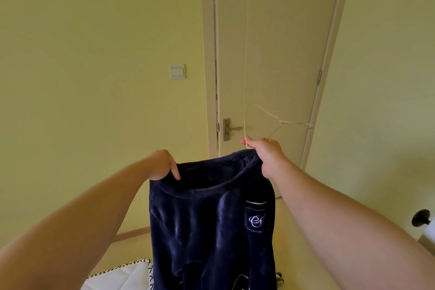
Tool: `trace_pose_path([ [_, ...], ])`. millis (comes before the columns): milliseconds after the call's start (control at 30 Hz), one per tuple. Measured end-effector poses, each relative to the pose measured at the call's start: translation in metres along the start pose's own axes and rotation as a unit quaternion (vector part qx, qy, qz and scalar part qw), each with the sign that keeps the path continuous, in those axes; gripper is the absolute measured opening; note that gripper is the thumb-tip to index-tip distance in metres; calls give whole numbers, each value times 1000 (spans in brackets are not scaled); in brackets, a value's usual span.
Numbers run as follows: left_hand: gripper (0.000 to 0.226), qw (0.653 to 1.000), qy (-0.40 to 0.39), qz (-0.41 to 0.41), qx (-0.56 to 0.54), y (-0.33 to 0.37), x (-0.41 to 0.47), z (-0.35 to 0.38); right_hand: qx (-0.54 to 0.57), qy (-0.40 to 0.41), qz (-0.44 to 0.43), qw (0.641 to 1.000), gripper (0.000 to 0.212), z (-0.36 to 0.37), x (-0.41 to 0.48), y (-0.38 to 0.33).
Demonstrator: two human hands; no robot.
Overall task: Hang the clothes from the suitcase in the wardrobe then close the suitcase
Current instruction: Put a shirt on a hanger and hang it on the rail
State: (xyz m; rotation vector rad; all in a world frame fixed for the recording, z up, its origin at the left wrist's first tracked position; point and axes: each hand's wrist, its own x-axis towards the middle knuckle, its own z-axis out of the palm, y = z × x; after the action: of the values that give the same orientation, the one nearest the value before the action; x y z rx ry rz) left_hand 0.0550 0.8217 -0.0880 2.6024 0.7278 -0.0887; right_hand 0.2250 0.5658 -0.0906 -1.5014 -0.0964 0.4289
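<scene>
I hold the navy garment (211,219) up in the air in front of me, between my two hands and ahead of a closed door. Its open, banded edge is at the top, stretched left to right. The long body hangs straight down and runs out of view at the near edge. A pocket with a white stitched emblem (256,219) sits on its right side.

The fingers of my left hand (162,165) pinch the left end of the band. The fingers of my right hand (266,155) are curled round the right end of the band and the lower part of a thin wire hanger (281,122). The hanger rises above my fist, its neck pointing right.

Beyond it stands the pale door (270,42), its metal handle (231,128) just left of the hanger. A light switch (177,71) is on the yellowish wall (94,54) left of the door.

Below, the floor (136,256) shows beside the cloth. Near left lies a white quilted fabric (122,275) with dark stitched edging, partly hidden behind the garment. At the far right a small black knob (421,218) juts out; I cannot tell what it is fixed to.
</scene>
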Motion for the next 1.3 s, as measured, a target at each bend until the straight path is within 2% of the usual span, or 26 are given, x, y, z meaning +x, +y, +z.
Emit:
trace_pose_path([
  [67, 52, 996, -10, -33, -81, 12, -2, 4, -12, 4, -32, 999, 53, 2, -3, 4],
  [100, 43, 987, -11, -47, -151, 19, -3, 6, -21, 0, -50, 999, 54, 4, -7, 4],
  [200, 31, 930, 1, -98, -353, 39, -4, 7, -32, -30, -98, 994, 54, 11, -14, 2],
  [267, 23, 885, -26, -114, -451, 54, -7, 1, -50, -49, -123, 990, 51, 15, -20, -2],
  [300, 31, 869, -45, -113, -480, 61, -8, -4, -59, -56, -136, 987, 51, 16, -23, -4],
  [333, 48, 862, -66, -101, -492, 66, -7, -7, -67, -60, -148, 985, 50, 16, -24, -4],
  [400, 80, 868, -88, -72, -483, 78, -6, -15, -85, -64, -165, 981, 49, 17, -29, -6],
  [500, 100, 894, -28, -46, -445, 96, -2, -19, -122, -76, -191, 971, 47, 21, -35, -4],
  [567, 80, 912, 44, -15, -408, 107, 2, -15, -150, -96, -195, 964, 45, 25, -37, 0],
  [633, 40, 923, 115, 23, -367, 112, 10, -10, -184, -114, -206, 954, 43, 30, -37, 6],
  [700, 23, 925, 148, 48, -347, 110, 16, -6, -229, -106, -225, 941, 40, 33, -38, 7],
  [800, 39, 919, 175, 55, -350, 105, 16, -2, -299, -89, -235, 921, 36, 33, -39, 4],
  [900, 45, 915, 211, 68, -338, 107, 13, -1, -336, -91, -234, 908, 33, 32, -41, 1],
  [967, 42, 917, 226, 71, -322, 103, 14, -3, -330, -78, -241, 910, 29, 31, -42, -2],
  [1067, 25, 935, 224, 97, -259, 93, 13, -6, -294, -45, -245, 923, 23, 27, -41, -9],
  [1167, 21, 946, 228, 130, -189, 87, 12, -4, -246, -27, -232, 941, 33, 24, -41, -14],
  [1300, 22, 952, 232, 139, -145, 82, 14, 1, -144, -42, -189, 971, 66, 25, -49, -22],
])
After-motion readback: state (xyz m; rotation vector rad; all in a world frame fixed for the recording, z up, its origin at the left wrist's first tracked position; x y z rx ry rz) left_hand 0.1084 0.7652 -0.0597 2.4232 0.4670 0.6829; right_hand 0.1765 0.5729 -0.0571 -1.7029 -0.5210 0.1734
